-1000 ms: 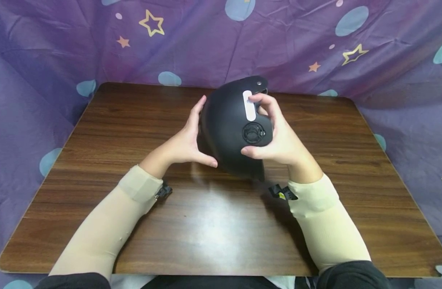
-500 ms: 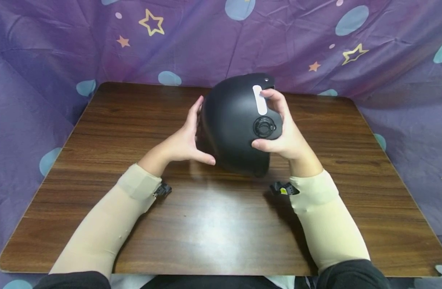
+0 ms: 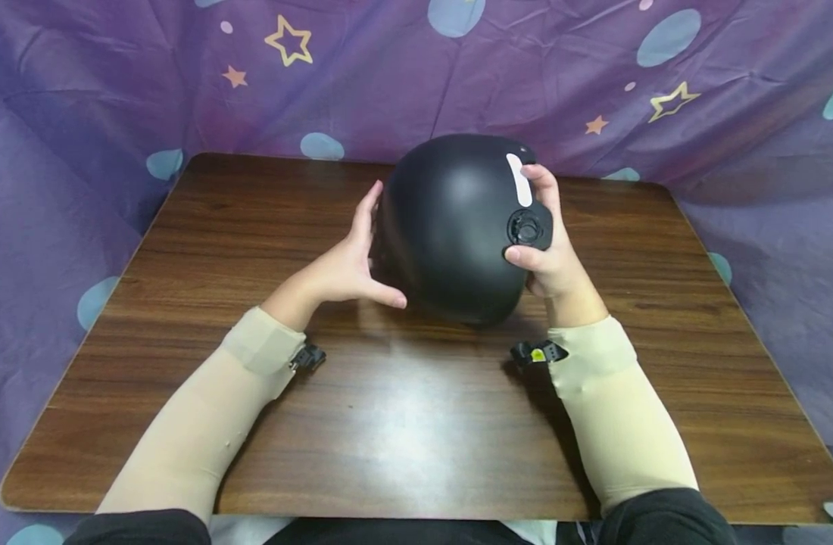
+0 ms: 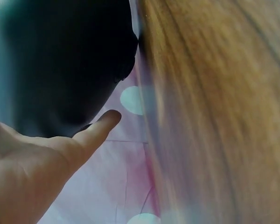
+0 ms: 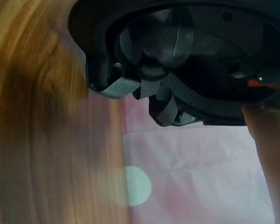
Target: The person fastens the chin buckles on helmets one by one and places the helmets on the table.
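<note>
A matte black helmet [image 3: 450, 227] is tipped on its side between my two hands over the table. Its right side carries a white strip [image 3: 519, 180] and a round black fitting [image 3: 525, 227]. My right hand [image 3: 556, 246] grips the helmet's rim there, thumb below the fitting and a finger at the strip. My left hand [image 3: 351, 261] lies along the helmet's left side with fingers straight and thumb spread; its far fingers are partly hidden. In the right wrist view, the helmet's hollow shows grey straps [image 5: 121, 87] and a small red piece [image 5: 262, 84].
The brown wood-grain table [image 3: 403, 446] spreads out under both forearms. Behind it hangs a purple cloth [image 3: 389, 76] with stars and blue spots. A small black camera [image 3: 309, 357] sits on the left wrist, another camera [image 3: 538, 354] on the right.
The helmet has turned, so its white strip and round fitting have shifted right and more of its smooth shell faces me. My right hand moved right with it; the left hand barely moved.
</note>
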The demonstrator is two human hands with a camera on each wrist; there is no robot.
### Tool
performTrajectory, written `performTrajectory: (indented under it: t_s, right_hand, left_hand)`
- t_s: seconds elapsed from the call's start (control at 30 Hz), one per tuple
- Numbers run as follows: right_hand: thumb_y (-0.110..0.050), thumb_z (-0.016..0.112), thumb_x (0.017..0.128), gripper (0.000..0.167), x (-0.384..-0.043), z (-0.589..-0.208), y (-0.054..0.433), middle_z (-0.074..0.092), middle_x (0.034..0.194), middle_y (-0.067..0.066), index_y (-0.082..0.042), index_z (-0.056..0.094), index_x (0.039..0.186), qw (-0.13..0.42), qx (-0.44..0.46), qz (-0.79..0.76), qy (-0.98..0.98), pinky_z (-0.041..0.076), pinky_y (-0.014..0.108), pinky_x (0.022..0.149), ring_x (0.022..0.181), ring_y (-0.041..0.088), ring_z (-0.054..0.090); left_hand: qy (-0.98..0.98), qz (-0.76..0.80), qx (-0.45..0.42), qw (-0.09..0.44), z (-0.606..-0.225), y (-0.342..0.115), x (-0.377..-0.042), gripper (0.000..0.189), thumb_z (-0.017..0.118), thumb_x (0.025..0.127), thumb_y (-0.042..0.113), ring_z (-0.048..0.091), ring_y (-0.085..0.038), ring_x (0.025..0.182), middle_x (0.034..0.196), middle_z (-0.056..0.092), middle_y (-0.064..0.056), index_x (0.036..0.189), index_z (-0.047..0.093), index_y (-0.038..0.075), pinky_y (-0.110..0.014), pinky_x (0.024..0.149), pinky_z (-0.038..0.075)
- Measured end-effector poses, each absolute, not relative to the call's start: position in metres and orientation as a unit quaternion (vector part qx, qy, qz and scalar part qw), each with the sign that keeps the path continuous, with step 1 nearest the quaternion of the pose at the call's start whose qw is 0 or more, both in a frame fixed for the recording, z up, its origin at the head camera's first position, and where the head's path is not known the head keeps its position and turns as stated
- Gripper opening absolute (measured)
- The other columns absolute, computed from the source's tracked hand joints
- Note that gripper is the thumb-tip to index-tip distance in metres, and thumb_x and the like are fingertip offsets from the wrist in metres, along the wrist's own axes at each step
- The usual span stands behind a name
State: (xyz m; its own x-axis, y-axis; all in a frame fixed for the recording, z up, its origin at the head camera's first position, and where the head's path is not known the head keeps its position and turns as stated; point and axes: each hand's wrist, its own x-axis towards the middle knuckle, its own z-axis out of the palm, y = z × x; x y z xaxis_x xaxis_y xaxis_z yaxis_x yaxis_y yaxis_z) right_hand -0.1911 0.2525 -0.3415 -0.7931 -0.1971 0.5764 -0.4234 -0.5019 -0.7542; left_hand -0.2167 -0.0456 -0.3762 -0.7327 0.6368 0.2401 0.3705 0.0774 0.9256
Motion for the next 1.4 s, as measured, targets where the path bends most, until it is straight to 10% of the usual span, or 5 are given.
performTrajectory:
  t_s: [0.17, 0.5, 0.93, 1.1, 1.4]
  right_hand:
    - [0.013, 0.078, 0.068, 0.09, -0.194, -0.348, 0.254, 0.044, 0.143, 0.015, -0.017, 0.041, 0.144, 0.024, 0.316, 0.839, -0.443, 0.056, 0.038, 0.091, 0.118, 0.03, 0.054]
    - [0.019, 0.08, 0.066, 0.095, -0.191, -0.341, 0.26, 0.043, 0.145, 0.016, -0.014, 0.043, 0.147, 0.023, 0.339, 0.773, -0.535, 0.054, 0.033, 0.098, 0.122, 0.028, 0.053]
    - [-0.035, 0.103, 0.069, 0.104, -0.185, -0.322, 0.268, 0.015, 0.176, 0.021, 0.012, 0.047, 0.143, 0.18, 0.379, 0.551, -0.721, -0.005, 0.042, 0.13, 0.164, 0.029, 0.0]
    - [-0.07, 0.094, 0.065, 0.119, -0.17, -0.302, 0.259, 0.027, 0.169, 0.032, 0.011, 0.048, 0.139, 0.225, 0.377, 0.444, -0.781, 0.002, 0.047, 0.13, 0.162, 0.036, 0.005]
    - [-0.001, 0.106, 0.036, 0.128, -0.153, -0.28, 0.256, 0.027, 0.168, 0.029, 0.009, 0.042, 0.147, 0.169, 0.348, 0.413, -0.824, 0.018, 0.038, 0.128, 0.159, 0.034, 0.021]
  left_hand:
    - [0.764, 0.538, 0.345, 0.083, -0.376, -0.048, -0.218, 0.164, 0.103, 0.064, 0.006, 0.004, -0.025, 0.162, 0.176, -0.017, -0.01, 0.165, -0.027, 0.017, -0.047, 0.13, 0.012]
    - [0.775, 0.531, 0.329, 0.091, -0.382, -0.052, -0.224, 0.17, 0.104, 0.061, 0.004, 0.007, -0.028, 0.161, 0.175, -0.022, -0.01, 0.162, -0.032, 0.015, -0.045, 0.13, 0.01]
    - [0.829, 0.465, 0.292, 0.106, -0.39, -0.057, -0.231, 0.161, 0.104, 0.061, 0.007, 0.026, -0.041, 0.156, 0.176, 0.0, -0.023, 0.167, -0.018, 0.011, -0.045, 0.129, 0.016]
    - [0.83, 0.461, 0.298, 0.098, -0.388, -0.055, -0.23, 0.154, 0.104, 0.061, 0.01, 0.021, -0.039, 0.158, 0.174, 0.006, -0.028, 0.167, -0.007, 0.004, -0.043, 0.13, 0.015]
    - [0.84, 0.456, 0.273, 0.11, -0.39, -0.054, -0.23, 0.161, 0.105, 0.063, 0.016, -0.009, -0.034, 0.162, 0.175, -0.015, -0.022, 0.168, -0.017, 0.009, -0.048, 0.13, 0.002]
